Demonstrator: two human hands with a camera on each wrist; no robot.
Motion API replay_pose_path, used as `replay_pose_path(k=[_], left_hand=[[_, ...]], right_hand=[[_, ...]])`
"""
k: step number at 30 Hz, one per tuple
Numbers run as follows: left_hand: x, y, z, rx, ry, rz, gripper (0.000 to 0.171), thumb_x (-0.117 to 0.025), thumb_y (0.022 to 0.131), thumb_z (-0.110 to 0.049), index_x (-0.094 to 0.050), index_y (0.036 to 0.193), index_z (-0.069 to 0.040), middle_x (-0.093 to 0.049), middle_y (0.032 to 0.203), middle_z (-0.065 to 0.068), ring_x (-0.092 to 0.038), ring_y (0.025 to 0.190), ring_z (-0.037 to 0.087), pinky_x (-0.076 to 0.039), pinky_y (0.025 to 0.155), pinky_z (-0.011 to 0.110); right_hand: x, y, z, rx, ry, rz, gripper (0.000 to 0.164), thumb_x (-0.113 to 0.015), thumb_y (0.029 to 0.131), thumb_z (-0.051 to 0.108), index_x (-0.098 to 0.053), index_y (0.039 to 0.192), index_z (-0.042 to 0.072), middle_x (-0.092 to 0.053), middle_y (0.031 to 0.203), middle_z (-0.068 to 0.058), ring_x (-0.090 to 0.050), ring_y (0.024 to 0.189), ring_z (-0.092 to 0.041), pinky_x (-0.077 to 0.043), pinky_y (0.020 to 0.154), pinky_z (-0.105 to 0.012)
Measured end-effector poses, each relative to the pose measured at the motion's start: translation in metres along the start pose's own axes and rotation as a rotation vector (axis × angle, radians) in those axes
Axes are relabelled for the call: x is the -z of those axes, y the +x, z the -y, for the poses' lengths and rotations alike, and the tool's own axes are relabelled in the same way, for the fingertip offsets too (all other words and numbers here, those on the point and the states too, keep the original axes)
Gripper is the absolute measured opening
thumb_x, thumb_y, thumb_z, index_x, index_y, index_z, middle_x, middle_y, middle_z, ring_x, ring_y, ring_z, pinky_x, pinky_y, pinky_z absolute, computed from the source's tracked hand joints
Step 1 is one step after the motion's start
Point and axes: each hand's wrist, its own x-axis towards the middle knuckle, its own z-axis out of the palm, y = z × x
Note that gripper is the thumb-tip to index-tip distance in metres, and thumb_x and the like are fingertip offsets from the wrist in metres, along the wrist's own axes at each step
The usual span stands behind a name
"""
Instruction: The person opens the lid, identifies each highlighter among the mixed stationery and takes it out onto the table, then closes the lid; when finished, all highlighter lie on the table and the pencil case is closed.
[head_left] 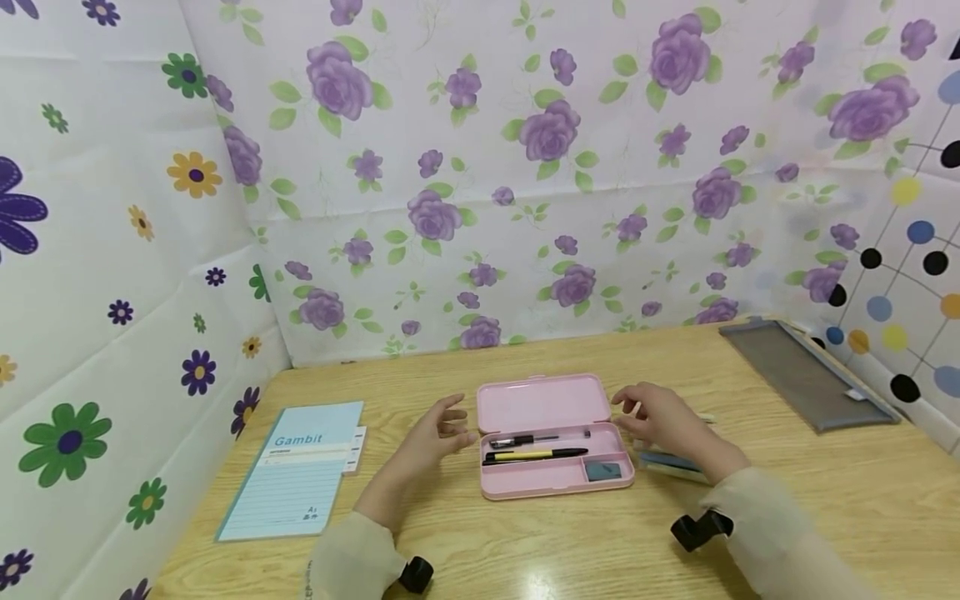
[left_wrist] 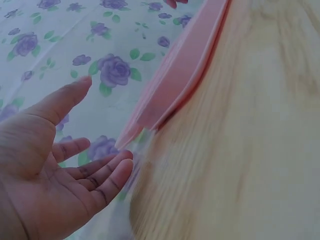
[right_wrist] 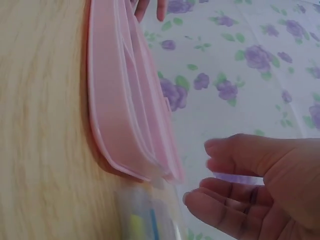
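Observation:
A pink pencil case (head_left: pixel 555 492) lies on the table with its lid (head_left: pixel 543 402) laid back. Inside are a clear pen with black parts (head_left: pixel 525 439), a yellow and black pen (head_left: pixel 536 455) and, in the small front right compartment, a dark teal eraser (head_left: pixel 602 472). My left hand (head_left: pixel 425 442) is just left of the case, fingers spread and holding nothing; whether the fingertips touch the lid is unclear in the left wrist view. On the other side, my right hand (head_left: pixel 663 417) hovers by the lid's right edge, fingers loosely bent, apart from the case in the right wrist view.
Under the right forearm lie blue and pale slim items (head_left: pixel 675 468), partly hidden. At the left is a light blue notebook (head_left: pixel 296 475) with a white card-like piece (head_left: pixel 355 454) sticking out. A grey mesh pouch (head_left: pixel 810 371) lies back right. Flowered cloth (head_left: pixel 525 167) rises behind.

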Motion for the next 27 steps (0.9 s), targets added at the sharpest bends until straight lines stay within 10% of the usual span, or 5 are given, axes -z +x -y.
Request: replay_pose_path(k=[16, 27], left_hand=[[-0.022, 0.005, 0.001, 0.048, -0.156, 0.016, 0.068, -0.062, 0.094, -0.01, -0.025, 0.151, -0.004, -0.05, 0.136, 0.027, -0.058, 0.114, 0.03, -0.054, 0.086, 0.034], [-0.038, 0.007, 0.002, -0.021, -0.064, -0.199, 0.066, -0.066, 0.084, 0.009, -0.04, 0.144, -0.003, -0.055, 0.127, 0.025, -0.061, 0.1, 0.029, -0.053, 0.079, 0.019]], right_hand=[[-0.025, 0.008, -0.007, -0.083, 0.028, -0.06, 0.035, -0.064, 0.09, 0.007, -0.058, 0.123, -0.005, -0.062, 0.099, -0.017, -0.055, 0.055, -0.01, -0.048, 0.044, -0.021], [-0.03, 0.01, -0.002, -0.069, -0.076, -0.097, 0.049, -0.067, 0.088, 0.006, -0.05, 0.133, -0.005, -0.061, 0.103, -0.019, -0.052, 0.051, -0.007, -0.046, 0.046, -0.021]])
